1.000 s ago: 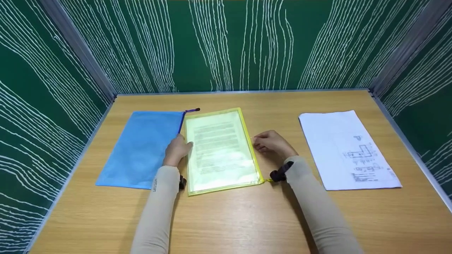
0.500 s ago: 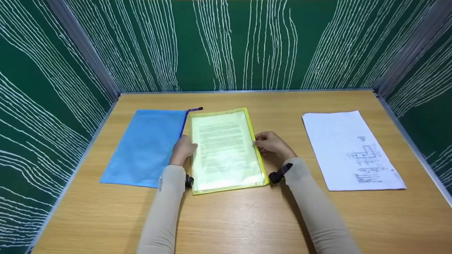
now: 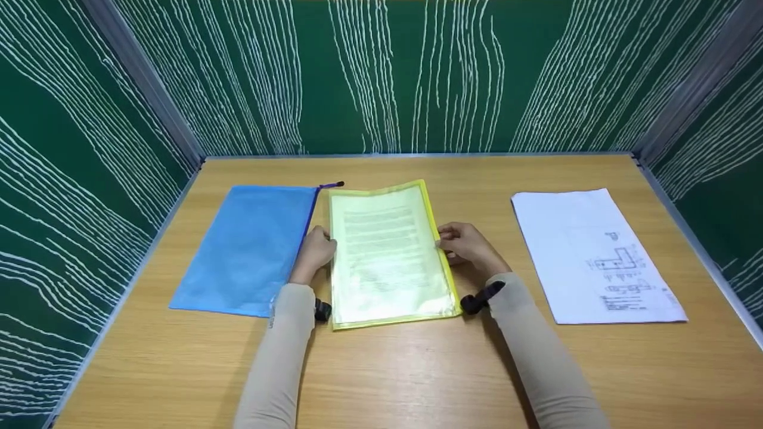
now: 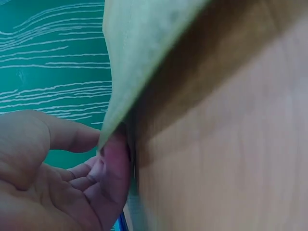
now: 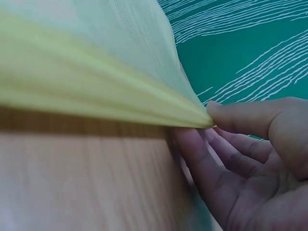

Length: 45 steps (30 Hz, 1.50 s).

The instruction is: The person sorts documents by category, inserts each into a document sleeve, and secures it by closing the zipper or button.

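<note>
A yellow-edged clear zip document pouch [image 3: 387,256] with a printed sheet inside is held between both hands in the middle of the table. My left hand [image 3: 316,250] pinches its left edge, thumb on top and fingers beneath, as the left wrist view shows on the pouch [image 4: 139,53]. At the right, zippered edge, my right hand [image 3: 471,244] pinches the yellow border between thumb and forefinger. In both wrist views the held edges stand above the wood, with shadow below. A blue zip pouch [image 3: 244,250] lies flat to the left, next to my left hand.
White paper sheets [image 3: 590,256] with a printed drawing lie on the right of the wooden table [image 3: 393,381]. A purple zipper tail [image 3: 331,185] sticks out from the blue pouch's far corner. Green panels [image 3: 405,77] with white wavy lines wall in the back and sides.
My right hand has closed its pinch on the pouch's right edge. The yellow pouch has shifted slightly right, away from the blue one, with both hands; the view has also shifted a little.
</note>
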Each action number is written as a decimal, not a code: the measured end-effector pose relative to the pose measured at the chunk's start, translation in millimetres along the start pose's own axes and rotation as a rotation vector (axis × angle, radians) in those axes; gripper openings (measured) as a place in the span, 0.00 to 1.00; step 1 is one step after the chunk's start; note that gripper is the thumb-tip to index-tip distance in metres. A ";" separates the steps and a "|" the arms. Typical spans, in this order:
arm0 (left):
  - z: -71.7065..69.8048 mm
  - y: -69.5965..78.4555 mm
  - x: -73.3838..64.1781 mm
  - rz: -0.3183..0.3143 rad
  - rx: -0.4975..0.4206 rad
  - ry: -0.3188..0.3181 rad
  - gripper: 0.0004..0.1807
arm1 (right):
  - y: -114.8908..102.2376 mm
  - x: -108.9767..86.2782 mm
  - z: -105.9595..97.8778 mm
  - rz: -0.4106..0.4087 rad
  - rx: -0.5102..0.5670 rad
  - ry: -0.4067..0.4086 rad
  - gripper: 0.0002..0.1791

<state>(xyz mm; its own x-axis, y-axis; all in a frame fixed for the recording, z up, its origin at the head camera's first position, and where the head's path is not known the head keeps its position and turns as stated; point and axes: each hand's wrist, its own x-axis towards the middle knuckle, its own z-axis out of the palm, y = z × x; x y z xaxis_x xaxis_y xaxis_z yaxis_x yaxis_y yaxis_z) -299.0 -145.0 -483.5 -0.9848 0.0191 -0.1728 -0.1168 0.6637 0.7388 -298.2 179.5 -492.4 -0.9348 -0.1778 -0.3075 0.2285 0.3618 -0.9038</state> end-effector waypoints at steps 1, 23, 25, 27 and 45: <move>0.7 0.6 0.1 0.000 -0.011 0.003 0.11 | 1.1 -0.6 -1.0 -0.006 0.004 0.003 0.23; 34.3 32.4 7.0 0.031 -0.206 -0.105 0.26 | 18.7 -25.3 -51.0 0.020 0.078 0.084 0.25; 38.3 35.4 8.0 0.045 -0.224 -0.120 0.28 | 20.4 -28.0 -56.3 0.029 0.103 0.091 0.25; 41.6 38.9 7.9 0.063 -0.238 -0.124 0.28 | 22.0 -30.8 -60.8 0.031 0.107 0.089 0.26; 68.1 63.1 10.1 0.201 -0.159 -0.149 0.26 | 35.6 -53.3 -96.8 0.022 0.011 0.093 0.33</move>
<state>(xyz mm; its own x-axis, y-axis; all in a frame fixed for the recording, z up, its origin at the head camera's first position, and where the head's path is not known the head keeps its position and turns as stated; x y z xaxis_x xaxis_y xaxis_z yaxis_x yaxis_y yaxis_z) -307.5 -52.0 -483.0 -0.9619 0.2554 -0.0979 0.0482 0.5107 0.8584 -266.6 290.4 -479.4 -0.9506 -0.0841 -0.2988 0.2517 0.3544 -0.9006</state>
